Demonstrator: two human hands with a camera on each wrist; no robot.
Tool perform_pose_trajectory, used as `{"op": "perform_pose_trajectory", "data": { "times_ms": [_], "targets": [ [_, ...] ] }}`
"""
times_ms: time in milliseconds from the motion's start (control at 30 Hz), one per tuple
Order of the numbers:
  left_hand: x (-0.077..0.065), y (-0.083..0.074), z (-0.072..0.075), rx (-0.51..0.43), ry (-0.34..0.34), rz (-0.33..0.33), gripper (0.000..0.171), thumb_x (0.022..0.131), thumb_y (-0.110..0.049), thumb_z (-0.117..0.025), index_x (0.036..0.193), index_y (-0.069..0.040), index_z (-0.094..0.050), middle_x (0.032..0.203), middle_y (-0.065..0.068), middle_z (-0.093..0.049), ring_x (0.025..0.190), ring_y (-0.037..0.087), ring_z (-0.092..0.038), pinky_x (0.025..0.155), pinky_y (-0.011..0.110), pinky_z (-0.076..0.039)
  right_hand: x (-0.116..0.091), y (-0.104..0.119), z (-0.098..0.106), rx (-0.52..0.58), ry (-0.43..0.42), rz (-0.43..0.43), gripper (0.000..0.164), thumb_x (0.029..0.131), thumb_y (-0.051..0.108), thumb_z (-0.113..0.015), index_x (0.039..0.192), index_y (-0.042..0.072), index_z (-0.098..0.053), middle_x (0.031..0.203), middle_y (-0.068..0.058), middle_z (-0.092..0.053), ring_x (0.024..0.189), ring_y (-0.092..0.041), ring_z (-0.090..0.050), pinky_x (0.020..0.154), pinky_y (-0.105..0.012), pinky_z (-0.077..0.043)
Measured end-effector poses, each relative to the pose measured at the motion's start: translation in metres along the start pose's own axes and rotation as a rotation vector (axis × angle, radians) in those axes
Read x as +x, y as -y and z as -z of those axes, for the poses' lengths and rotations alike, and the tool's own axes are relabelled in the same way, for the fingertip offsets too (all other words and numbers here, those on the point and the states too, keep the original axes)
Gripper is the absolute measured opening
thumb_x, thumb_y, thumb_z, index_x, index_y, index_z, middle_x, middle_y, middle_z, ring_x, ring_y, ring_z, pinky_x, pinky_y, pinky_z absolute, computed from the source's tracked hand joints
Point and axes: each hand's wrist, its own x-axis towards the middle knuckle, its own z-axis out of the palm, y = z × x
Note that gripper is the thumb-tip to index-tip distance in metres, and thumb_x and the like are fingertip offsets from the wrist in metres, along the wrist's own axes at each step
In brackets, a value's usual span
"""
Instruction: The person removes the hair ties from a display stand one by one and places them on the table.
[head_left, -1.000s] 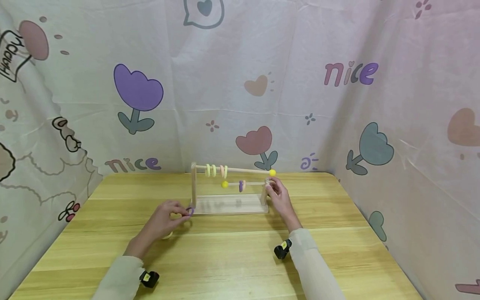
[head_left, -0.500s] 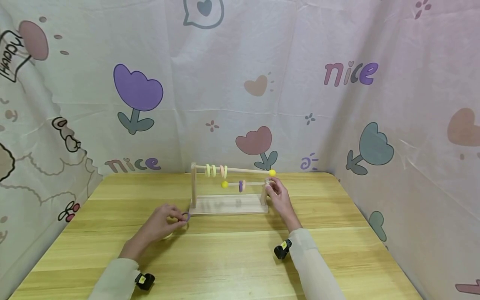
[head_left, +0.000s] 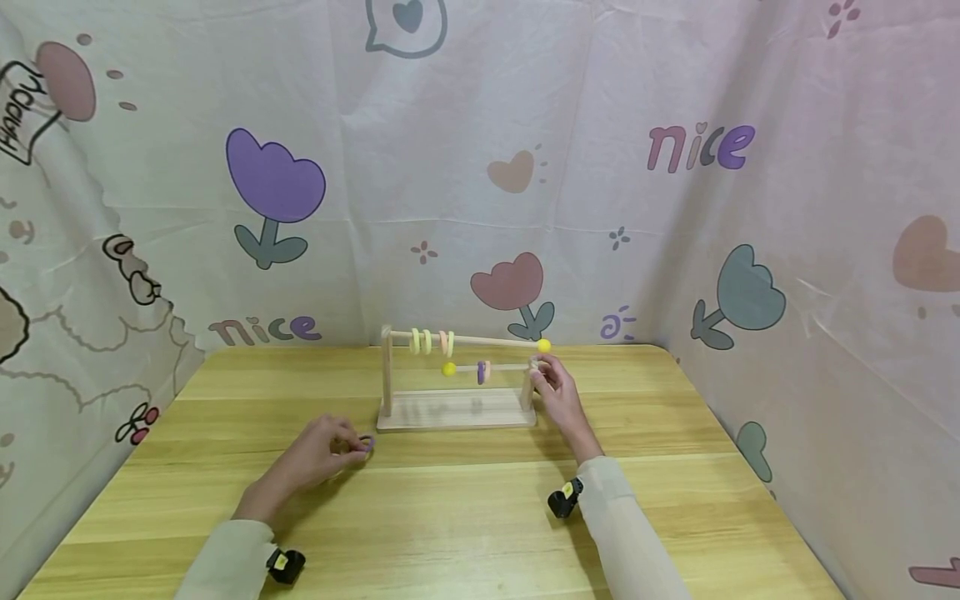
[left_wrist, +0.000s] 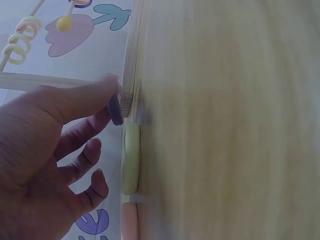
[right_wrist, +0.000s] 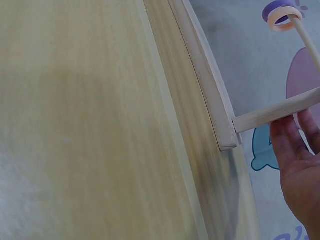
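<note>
My left hand (head_left: 322, 454) pinches a purple ring (head_left: 367, 443) between thumb and index finger, low over the table, left of the wooden rack's base. In the left wrist view the other fingers curl loosely, and the purple ring (left_wrist: 115, 111) hangs from the fingertips. The wooden rack (head_left: 457, 410) has two posts with a rod on each. Pale green and pink rings (head_left: 429, 341) hang on the upper rod; a purple ring (head_left: 482, 372) and a peach one hang on the lower. My right hand (head_left: 558, 400) grips the short right post (right_wrist: 280, 110) near its top.
A pale green ring (left_wrist: 131, 159) and a peach ring (left_wrist: 130, 221) lie on the table under my left hand, hidden in the head view. Yellow balls (head_left: 543, 346) cap the rod ends. A patterned cloth (head_left: 420, 167) hangs behind the wooden table (head_left: 465, 517).
My left hand has drawn back toward me and to the left, carrying the purple ring away from the rack's left corner. The right hand and the rack have stayed in place.
</note>
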Motion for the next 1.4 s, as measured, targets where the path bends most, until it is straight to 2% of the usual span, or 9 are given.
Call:
{"op": "perform_pose_trajectory", "data": {
  "times_ms": [267, 633, 800, 933, 1133, 1400],
  "targets": [
    [-0.0015, 0.0018, 0.0, -0.001, 0.04, -0.032, 0.004, 0.085, -0.018, -0.085, 0.083, -0.017, -0.081, 0.087, -0.009, -0.071, 0.085, 0.01, -0.056, 0.075, 0.025, -0.047, -0.0007, 0.0025, 0.0005, 0.01, 0.011, -0.013, 0.03, 0.107, 0.014, -0.057, 0.136, 0.007, -0.056, 0.125, -0.024, -0.062, 0.109, -0.016, -0.059, 0.094, -0.021, -0.054],
    [-0.0036, 0.0016, 0.0031, -0.01, 0.137, -0.024, 0.005, 0.087, -0.022, -0.083, 0.086, -0.017, -0.082, 0.088, -0.01, -0.069, 0.085, 0.006, -0.059, 0.079, 0.026, -0.053, 0.0003, 0.0007, 0.0, 0.006, 0.005, -0.01, 0.031, 0.107, 0.015, -0.057, 0.136, 0.006, -0.055, 0.124, -0.023, -0.061, 0.107, -0.013, -0.06, 0.092, -0.02, -0.054],
    [-0.0035, 0.0044, 0.0041, -0.029, 0.165, -0.026, 0.006, 0.088, -0.023, -0.083, 0.087, -0.017, -0.082, 0.087, -0.01, -0.068, 0.084, 0.005, -0.058, 0.078, 0.025, -0.052, 0.0003, -0.0001, -0.0001, 0.004, 0.008, -0.016, 0.031, 0.107, 0.015, -0.057, 0.137, 0.007, -0.055, 0.126, -0.022, -0.061, 0.108, -0.015, -0.06, 0.096, -0.025, -0.055],
    [-0.0027, 0.0047, 0.0045, -0.039, 0.181, -0.012, 0.008, 0.088, -0.024, -0.083, 0.086, -0.016, -0.081, 0.086, -0.01, -0.066, 0.083, 0.004, -0.056, 0.075, 0.022, -0.049, -0.0006, 0.0012, 0.0005, 0.007, 0.012, -0.018, 0.033, 0.107, 0.017, -0.056, 0.138, 0.006, -0.054, 0.127, -0.023, -0.06, 0.11, -0.016, -0.06, 0.095, -0.023, -0.055],
    [-0.0027, 0.0006, 0.0058, -0.046, 0.197, 0.001, 0.005, 0.087, -0.019, -0.083, 0.082, -0.019, -0.08, 0.085, -0.01, -0.065, 0.082, 0.005, -0.055, 0.074, 0.022, -0.048, -0.0006, 0.0016, 0.0004, 0.017, 0.015, -0.014, 0.034, 0.107, 0.015, -0.056, 0.139, 0.004, -0.053, 0.128, -0.024, -0.06, 0.106, -0.009, -0.059, 0.093, -0.02, -0.054],
    [-0.0039, -0.0009, 0.0056, -0.06, 0.198, 0.033, 0.01, 0.082, -0.021, -0.088, 0.079, -0.021, -0.078, 0.084, -0.008, -0.066, 0.081, 0.006, -0.054, 0.072, 0.021, -0.046, 0.0001, -0.0006, 0.0005, 0.008, 0.014, 0.001, 0.032, 0.108, 0.015, -0.055, 0.138, 0.005, -0.054, 0.126, -0.025, -0.061, 0.108, -0.014, -0.06, 0.093, -0.019, -0.054]
  ]
}}
